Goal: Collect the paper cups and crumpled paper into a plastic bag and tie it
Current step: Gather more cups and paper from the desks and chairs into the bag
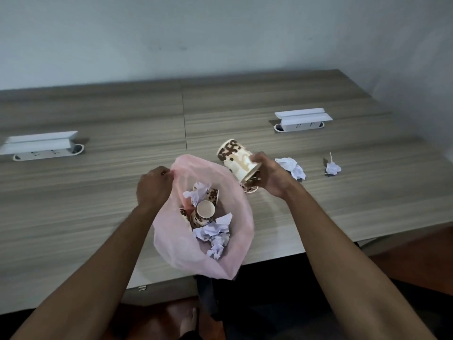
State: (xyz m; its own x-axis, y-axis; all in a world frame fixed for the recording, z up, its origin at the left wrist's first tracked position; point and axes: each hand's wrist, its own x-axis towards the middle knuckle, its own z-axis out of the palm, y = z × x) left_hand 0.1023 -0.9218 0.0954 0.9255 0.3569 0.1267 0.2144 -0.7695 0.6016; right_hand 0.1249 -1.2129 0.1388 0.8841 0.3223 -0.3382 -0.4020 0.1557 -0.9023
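**Cup held just right of bag mouth**

Right hand (266,176) curled round patterned paper cup (236,159), tilted, long axis running up-left toward base, rim at palm. Pink plastic bag (235,244) mouth just left & below, pinched open at rim by left hand (153,186). Short carry left, prob. Two crumpled paper balls (291,168) left on table (98,192), right-hand side.

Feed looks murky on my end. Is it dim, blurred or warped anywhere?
Head view: dim, flat light, no glare; wide-angle bending at the table edges; the paper cup in the right hand slightly motion-smeared; bag contents fairly sharp.
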